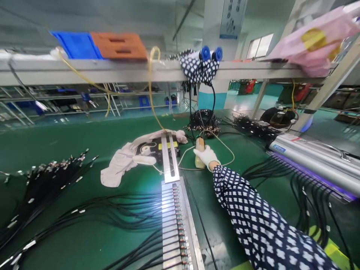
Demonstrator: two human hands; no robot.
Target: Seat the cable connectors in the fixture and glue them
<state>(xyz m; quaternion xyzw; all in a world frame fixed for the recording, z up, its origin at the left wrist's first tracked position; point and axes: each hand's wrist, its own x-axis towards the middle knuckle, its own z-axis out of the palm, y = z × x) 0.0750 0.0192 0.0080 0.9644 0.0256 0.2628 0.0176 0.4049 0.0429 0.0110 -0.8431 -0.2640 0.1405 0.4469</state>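
A gloved right hand [206, 154] wraps a pale bottle [199, 152], hiding most of it; what it contains cannot be made out. The left hand is out of frame. The dotted sleeve [261, 221] is cut off at the lower right edge. Black cables [42, 180] run off the left edge, their tips too small to identify. A cloth [123, 161] covers part of a dark box [156, 148]. Wall-sign [232, 18] lettering is blurred beyond reading.
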